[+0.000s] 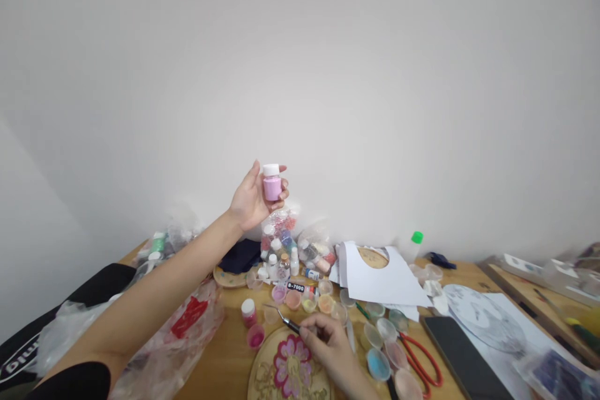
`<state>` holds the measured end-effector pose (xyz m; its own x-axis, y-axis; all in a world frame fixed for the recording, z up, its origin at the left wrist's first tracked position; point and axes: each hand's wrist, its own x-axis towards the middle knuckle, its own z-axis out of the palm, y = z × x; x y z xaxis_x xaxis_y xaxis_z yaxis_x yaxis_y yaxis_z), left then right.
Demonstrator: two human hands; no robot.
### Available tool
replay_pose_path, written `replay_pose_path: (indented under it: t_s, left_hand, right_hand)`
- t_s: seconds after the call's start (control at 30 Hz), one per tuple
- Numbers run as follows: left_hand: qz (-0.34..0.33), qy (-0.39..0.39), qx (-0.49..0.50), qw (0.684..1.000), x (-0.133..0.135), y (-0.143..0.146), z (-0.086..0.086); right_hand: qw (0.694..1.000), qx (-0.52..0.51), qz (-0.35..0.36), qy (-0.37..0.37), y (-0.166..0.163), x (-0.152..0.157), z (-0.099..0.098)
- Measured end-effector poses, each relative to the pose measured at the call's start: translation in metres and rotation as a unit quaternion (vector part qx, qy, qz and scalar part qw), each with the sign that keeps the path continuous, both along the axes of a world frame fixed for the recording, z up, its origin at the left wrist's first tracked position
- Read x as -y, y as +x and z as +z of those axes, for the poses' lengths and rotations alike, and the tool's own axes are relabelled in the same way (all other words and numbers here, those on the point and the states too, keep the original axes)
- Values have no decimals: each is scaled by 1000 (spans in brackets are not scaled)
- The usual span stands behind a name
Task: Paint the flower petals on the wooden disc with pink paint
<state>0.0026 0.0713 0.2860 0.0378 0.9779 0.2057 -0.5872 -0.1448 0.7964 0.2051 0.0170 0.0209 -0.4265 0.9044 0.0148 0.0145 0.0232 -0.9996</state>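
Held up in front of the wall, my left hand [250, 201] has its fingers around a small jar [272, 187] with a white cap and lilac-pink contents. Lower down, my right hand [332, 350] pinches a slim tool [291, 324] with a dark grip and a thin metal tip; its exact kind is unclear. Under that tool lies a round wooden board [262, 365] bearing a flower [292, 365] in magenta and pale pink. Left of the tip stand a capped pink jar [249, 313] and an open cup of magenta [255, 337].
Several small cups of colour surround a B-7000 tube [300, 288]. Bagged bottles [281, 225] lean at the wall. Red-handled scissors [424, 365] and a dark phone [464, 356] lie right, below white paper [375, 284]. Plastic bags [187, 337] cover the left side.
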Motion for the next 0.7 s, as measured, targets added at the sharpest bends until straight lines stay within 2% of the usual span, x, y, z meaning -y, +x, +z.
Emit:
replay_pose_path:
  t_s: [0.1, 0.37, 0.57, 0.7]
  left_hand:
    - [-9, 5, 1, 1000, 0, 0, -1]
    - [26, -31, -14, 999, -1, 1, 0]
    - [-18, -22, -21, 999, -3, -8, -5]
    - [8, -47, -10, 999, 0, -6, -8]
  right_hand:
    - [1000, -5, -1, 2, 0, 0, -2]
    - [1000, 0, -1, 7, 0, 0, 1]
    - [1000, -3, -3, 1, 0, 1, 4]
    - [1000, -13, 4, 4, 0, 1, 3]
